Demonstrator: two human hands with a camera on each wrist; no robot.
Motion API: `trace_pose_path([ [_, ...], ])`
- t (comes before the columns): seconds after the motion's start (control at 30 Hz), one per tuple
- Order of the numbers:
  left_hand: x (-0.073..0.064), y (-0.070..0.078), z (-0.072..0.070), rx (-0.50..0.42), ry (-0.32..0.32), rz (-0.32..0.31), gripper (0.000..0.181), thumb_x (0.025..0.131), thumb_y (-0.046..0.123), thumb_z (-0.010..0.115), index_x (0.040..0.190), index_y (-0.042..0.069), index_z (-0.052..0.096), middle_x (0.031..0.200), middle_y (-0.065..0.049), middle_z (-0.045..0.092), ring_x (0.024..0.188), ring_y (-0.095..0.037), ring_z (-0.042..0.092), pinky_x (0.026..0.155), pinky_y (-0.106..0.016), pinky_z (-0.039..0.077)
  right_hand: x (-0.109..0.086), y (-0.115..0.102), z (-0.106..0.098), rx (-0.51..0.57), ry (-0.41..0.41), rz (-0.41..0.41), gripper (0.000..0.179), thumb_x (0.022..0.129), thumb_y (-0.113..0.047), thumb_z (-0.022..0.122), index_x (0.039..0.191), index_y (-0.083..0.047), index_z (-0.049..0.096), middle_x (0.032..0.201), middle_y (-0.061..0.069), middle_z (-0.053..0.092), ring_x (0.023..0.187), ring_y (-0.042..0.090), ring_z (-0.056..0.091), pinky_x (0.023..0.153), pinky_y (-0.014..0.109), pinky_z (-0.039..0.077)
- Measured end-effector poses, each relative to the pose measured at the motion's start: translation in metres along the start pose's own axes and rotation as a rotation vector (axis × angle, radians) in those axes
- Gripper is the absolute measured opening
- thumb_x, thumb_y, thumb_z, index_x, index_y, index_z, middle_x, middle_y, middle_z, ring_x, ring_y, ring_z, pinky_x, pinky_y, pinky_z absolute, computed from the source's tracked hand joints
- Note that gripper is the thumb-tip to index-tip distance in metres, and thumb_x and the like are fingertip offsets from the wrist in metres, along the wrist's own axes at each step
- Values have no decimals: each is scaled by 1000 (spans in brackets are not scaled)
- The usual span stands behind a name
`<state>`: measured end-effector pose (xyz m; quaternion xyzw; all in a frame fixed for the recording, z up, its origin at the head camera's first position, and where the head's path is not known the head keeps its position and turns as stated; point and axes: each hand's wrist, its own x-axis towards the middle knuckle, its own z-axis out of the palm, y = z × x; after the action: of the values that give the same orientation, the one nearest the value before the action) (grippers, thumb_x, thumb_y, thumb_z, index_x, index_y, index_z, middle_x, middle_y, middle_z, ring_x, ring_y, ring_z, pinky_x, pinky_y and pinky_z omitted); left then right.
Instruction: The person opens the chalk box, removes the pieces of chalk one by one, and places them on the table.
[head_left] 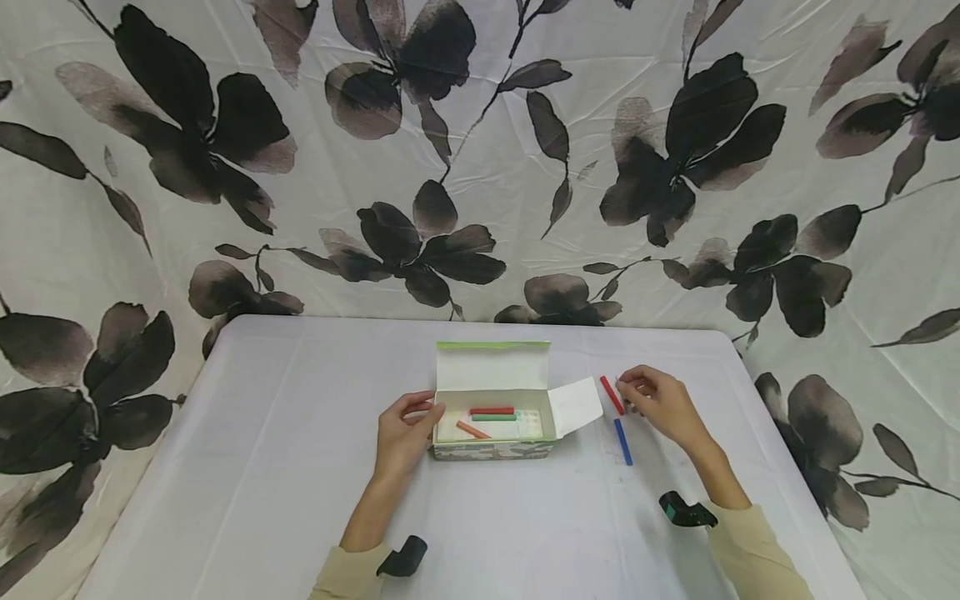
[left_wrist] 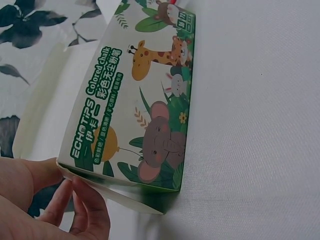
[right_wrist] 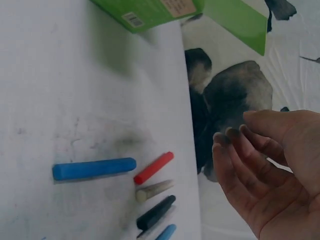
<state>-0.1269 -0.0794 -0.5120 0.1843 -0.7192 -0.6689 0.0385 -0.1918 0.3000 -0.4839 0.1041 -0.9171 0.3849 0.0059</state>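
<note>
A colored chalk box (head_left: 491, 451) with animal pictures on its front stands with its lid and right end flap folded out. Inside lie a red chalk stick (head_left: 492, 410), a green one (head_left: 493, 417) and an orange one (head_left: 473, 430). My left hand (head_left: 405, 433) pinches the box's left end between thumb and fingers, by the end flap (left_wrist: 125, 196). To the right of the box, my right hand (head_left: 663, 406) hovers beside a red chalk stick (head_left: 612, 395), fingers loosely bent, nothing between them in the right wrist view. A blue chalk stick (right_wrist: 95, 169) lies nearer me.
Beyond the red stick, the right wrist view shows an off-white chalk stick (right_wrist: 154, 190), a dark one (right_wrist: 156, 212) and another blue one (right_wrist: 166, 232). Faint chalk smudges mark the white tablecloth (head_left: 262, 467). A flower-patterned cloth (head_left: 525, 167) hangs behind the table.
</note>
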Motion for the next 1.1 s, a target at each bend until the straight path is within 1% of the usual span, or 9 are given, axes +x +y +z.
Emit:
trace_pose_path([
  [0.1, 0, 0, -1, -9, -3, 6, 35, 93, 9, 77, 124, -4, 68, 108, -14, 63, 82, -11, 62, 61, -18, 53, 4, -6, -2, -3, 10, -22, 19, 101, -13, 67, 111, 3, 68, 95, 14, 72, 84, 37, 71, 64, 21, 55],
  [0.23, -1, 1, -1, -8, -3, 3, 35, 93, 9, 77, 124, -4, 68, 108, -14, 63, 83, -12, 61, 61, -18, 53, 8, -17, -4, 14, 19, -69, 20, 101, -13, 68, 112, 4, 68, 98, 15, 72, 86, 36, 72, 68, 20, 56],
  [0.47, 1, 0, -1, 2, -10, -23, 35, 93, 8, 76, 125, -1, 68, 110, -12, 62, 87, -15, 61, 63, -18, 54, 17, -45, -5, 64, 40, -144, 18, 99, -11, 69, 112, 2, 68, 99, 15, 73, 84, 27, 73, 73, 17, 57],
  [0.57, 3, 0, -1, 5, -13, -34, 35, 93, 8, 76, 126, 0, 68, 110, -11, 62, 88, -15, 60, 63, -19, 53, 20, -56, -2, 98, 33, -164, 19, 99, -12, 70, 112, 2, 69, 100, 15, 73, 86, 27, 73, 75, 18, 57],
  [0.73, 3, -1, -1, 8, -12, -38, 34, 93, 9, 77, 125, 1, 68, 110, -10, 63, 87, -14, 60, 63, -19, 52, 25, -69, 11, 151, -16, -191, 19, 99, -11, 70, 113, 2, 69, 103, 15, 73, 91, 27, 71, 78, 22, 59],
  [0.83, 4, -1, -2, 4, -10, -35, 33, 92, 8, 77, 124, 1, 69, 109, -10, 63, 87, -14, 60, 62, -19, 52, 27, -75, 21, 172, -55, -204, 19, 98, -12, 71, 113, 1, 69, 103, 13, 73, 90, 26, 72, 76, 26, 59],
  [1.1, 4, -2, -1, 2, -3, -27, 34, 92, 8, 77, 123, 1, 69, 109, -12, 63, 87, -14, 61, 61, -19, 53, 29, -85, 49, 160, -151, -264, 17, 96, -10, 73, 111, -2, 71, 101, 8, 74, 89, 20, 72, 77, 30, 60],
])
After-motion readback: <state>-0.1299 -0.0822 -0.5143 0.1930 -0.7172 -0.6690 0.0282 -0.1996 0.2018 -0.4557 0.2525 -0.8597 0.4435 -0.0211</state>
